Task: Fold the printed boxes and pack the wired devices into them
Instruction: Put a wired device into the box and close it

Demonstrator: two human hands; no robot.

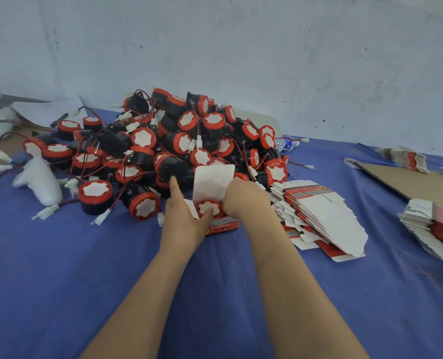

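Red and white print on the printed box, standing on the blue surface between both hands, white lid flap upright at the far side. Inside it, a wired device, red rim and white face up. Left hand against the left side of the box, thumb pressing on the device, index finger straight and pointing away. Right hand curled over the right edge of the box, gripping it, fingertips hidden. Beyond the hands, a pile of devices; just right of the right hand, a stack of flat boxes.
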